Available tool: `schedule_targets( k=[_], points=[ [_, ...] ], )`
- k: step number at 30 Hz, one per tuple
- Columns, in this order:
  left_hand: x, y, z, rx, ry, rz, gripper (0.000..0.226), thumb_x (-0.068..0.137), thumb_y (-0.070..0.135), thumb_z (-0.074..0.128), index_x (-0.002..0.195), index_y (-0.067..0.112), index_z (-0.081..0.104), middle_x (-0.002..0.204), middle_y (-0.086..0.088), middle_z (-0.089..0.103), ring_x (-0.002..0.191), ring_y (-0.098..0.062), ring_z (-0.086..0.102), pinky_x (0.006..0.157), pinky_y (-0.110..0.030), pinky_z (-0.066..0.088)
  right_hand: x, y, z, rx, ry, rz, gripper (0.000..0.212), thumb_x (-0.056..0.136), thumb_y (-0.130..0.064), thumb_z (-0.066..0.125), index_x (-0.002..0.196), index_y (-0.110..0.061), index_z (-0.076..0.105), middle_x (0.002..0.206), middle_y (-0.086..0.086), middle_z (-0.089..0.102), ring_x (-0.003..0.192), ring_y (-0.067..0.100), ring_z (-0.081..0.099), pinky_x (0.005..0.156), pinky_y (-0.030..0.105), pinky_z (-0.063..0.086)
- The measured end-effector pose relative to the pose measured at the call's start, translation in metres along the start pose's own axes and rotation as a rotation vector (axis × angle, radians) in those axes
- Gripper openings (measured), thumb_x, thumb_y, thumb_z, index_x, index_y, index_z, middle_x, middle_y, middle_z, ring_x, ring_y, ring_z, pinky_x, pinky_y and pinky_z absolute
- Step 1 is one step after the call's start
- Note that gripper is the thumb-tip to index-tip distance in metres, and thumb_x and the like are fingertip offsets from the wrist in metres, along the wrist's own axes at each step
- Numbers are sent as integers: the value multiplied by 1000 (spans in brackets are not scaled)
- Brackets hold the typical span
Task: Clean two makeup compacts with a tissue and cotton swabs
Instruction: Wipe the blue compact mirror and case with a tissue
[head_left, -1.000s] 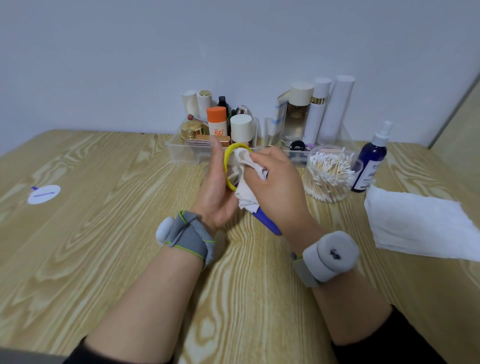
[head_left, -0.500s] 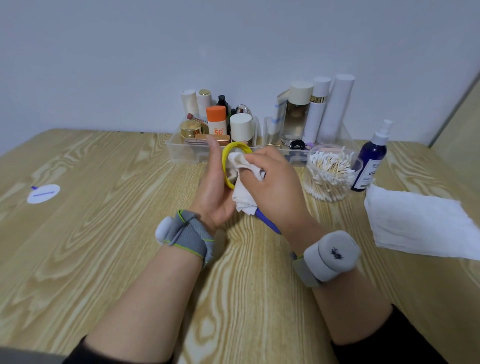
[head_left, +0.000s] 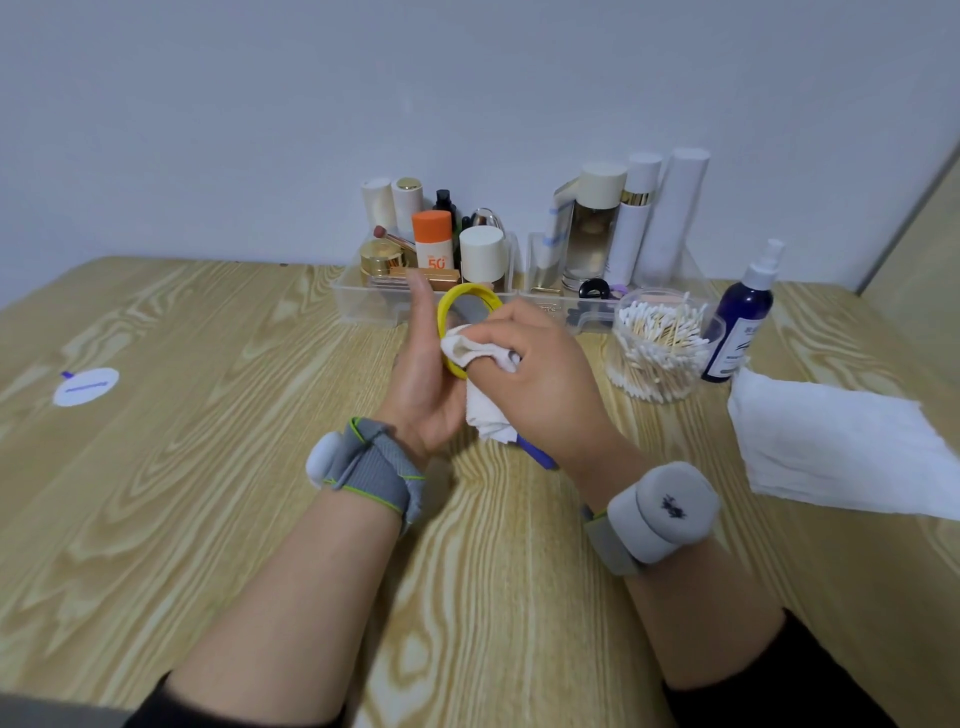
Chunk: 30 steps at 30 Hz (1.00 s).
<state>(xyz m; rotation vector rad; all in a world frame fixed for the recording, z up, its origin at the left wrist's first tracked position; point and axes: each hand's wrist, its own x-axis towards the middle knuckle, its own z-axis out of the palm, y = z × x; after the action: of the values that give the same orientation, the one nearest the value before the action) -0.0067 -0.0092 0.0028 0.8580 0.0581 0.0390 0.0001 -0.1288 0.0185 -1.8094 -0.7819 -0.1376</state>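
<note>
Compact (head_left: 474, 310) with yellow rim, mirror face, held in left hand (head_left: 423, 387), right hand (head_left: 543, 371) pinching crumpled tissue (head_left: 485, 415) against it

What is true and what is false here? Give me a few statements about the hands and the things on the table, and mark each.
1. The right hand presses a tissue against the compact. True.
2. The left hand lies flat on the table. False: it holds the compact up off the table.
3. The jar of cotton swabs stands next to the spray bottle. True.
4. The spray bottle lies on its side. False: it stands upright.
5. The spare tissue is balled up. False: it lies spread flat on the table.
</note>
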Motion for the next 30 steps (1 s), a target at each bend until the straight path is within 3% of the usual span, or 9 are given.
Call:
schedule_targets(
  k=[4,7,11,15,19,23,27,30],
  points=[
    [-2,-1,3,-32,-69,-22,86,86,79,25,114,10,67,99,-15,69,100,-27,66,92,-40,52,1,0,1,-29,27,-36,22,88,-18,61,107,-26,71,97,-14,54,93,6,58,84,33,50],
    [-2,-1,5,-13,-81,-21,85,87,79,23,115,10,65,93,-13,71,95,-24,69,86,-37,55,1,0,0,-76,53,-49,25,88,-28,63,113,-32,66,101,-17,51,94,4,56,83,37,51],
    [-3,-1,7,31,-76,20,81,91,74,23,119,10,63,98,-10,70,98,-21,67,91,-35,52,1,1,0,-215,66,-63,33,90,-35,59,122,-33,60,109,-15,48,94,7,55,79,38,51],
    [-3,-2,8,114,-10,68,86,85,74,39,135,6,54,113,-14,64,111,-26,61,96,-39,49,2,3,-2,-379,105,-72,35,92,-32,53,126,-30,56,112,-11,48,94,12,55,74,37,50],
    [-5,-3,13,193,28,97,67,89,65,34,109,10,66,94,-6,73,96,-17,70,82,-31,57,3,4,-3,-457,134,-40,38,91,-24,50,129,-29,55,109,-5,48,89,16,55,69,38,51],
    [-9,-2,16,178,37,166,84,81,63,49,138,1,48,117,-18,63,113,-26,62,92,-38,54,4,0,-3,-464,110,3,42,88,-16,50,128,-23,56,108,-1,47,88,20,55,73,38,49],
    [-6,-3,15,141,25,200,104,71,68,65,143,-2,40,140,-33,46,130,-41,49,106,-49,45,3,-1,-4,-488,86,49,39,89,-15,48,126,-20,60,102,-5,40,85,19,54,72,32,46],
    [-5,-3,13,152,68,208,116,60,71,74,142,-3,40,140,-32,47,126,-39,53,96,-45,51,3,0,-4,-514,68,69,34,90,-18,47,120,-18,63,99,-5,39,83,19,54,70,30,43]
  ],
)
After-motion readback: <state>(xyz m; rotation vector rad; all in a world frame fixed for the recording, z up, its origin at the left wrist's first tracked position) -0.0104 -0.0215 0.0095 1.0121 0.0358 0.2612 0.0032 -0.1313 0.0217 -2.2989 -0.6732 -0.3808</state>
